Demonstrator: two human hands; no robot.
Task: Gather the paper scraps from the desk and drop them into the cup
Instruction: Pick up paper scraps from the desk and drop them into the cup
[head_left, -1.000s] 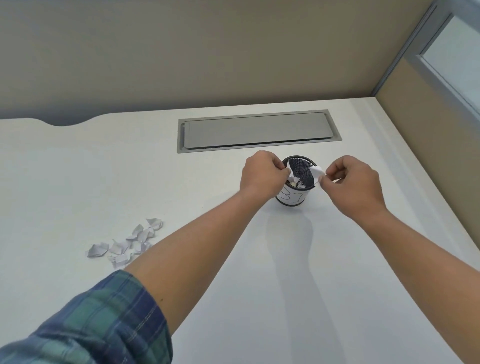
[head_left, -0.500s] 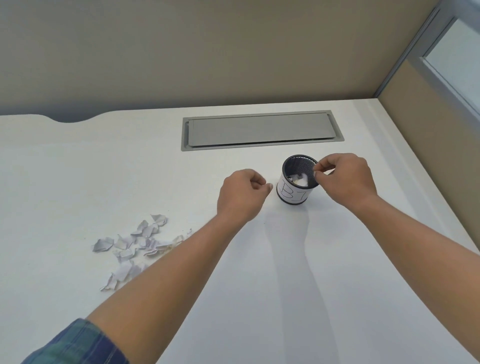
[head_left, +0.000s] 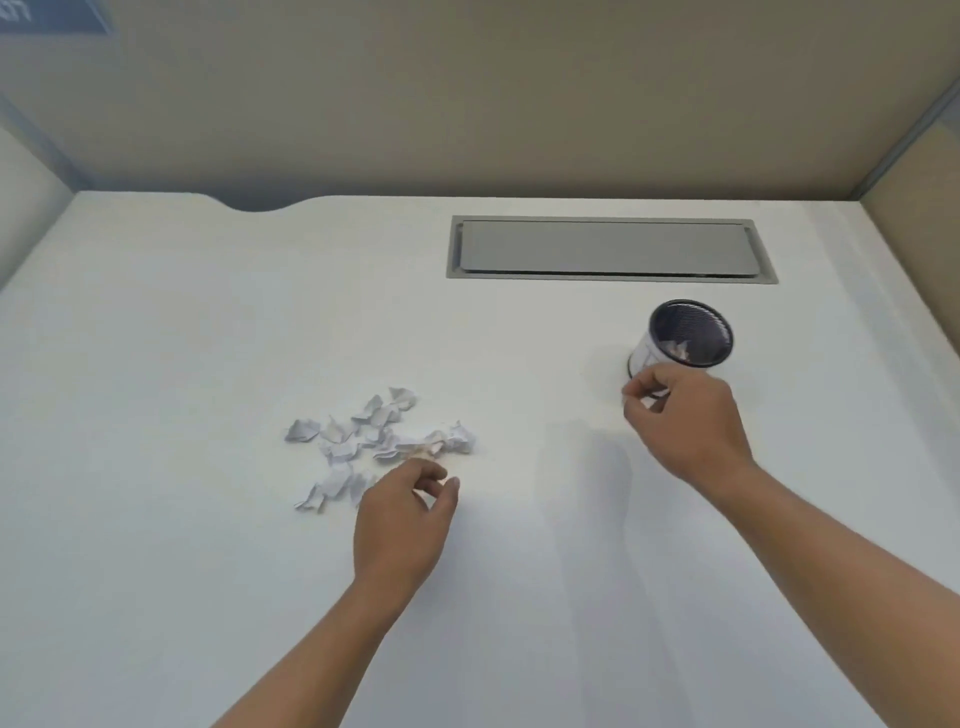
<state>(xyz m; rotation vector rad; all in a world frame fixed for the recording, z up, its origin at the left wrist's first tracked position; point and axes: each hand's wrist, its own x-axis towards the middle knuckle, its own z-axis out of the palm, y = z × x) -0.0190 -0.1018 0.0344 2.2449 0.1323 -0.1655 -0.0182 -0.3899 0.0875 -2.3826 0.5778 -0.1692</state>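
Several crumpled white paper scraps (head_left: 374, 441) lie in a loose pile on the white desk (head_left: 156, 364), left of centre. A black mesh cup (head_left: 683, 335) with a white label stands at the right, with white scraps inside it. My left hand (head_left: 402, 519) hovers just below and right of the pile, fingers curled and apart, holding nothing. In front of the cup, my right hand (head_left: 680, 415) hangs with its fingers loosely pinched, and no scrap shows in it.
A grey metal cable hatch (head_left: 608, 249) is set flush in the desk behind the cup. Beige partition walls (head_left: 467, 104) close off the back and both sides. A notch cuts into the desk's back edge at the left (head_left: 260, 205).
Both hands let go of scraps over the cup. My left hand swung away to the left toward the pile, and my right hand drew back in front of the cup. The view shifted left.
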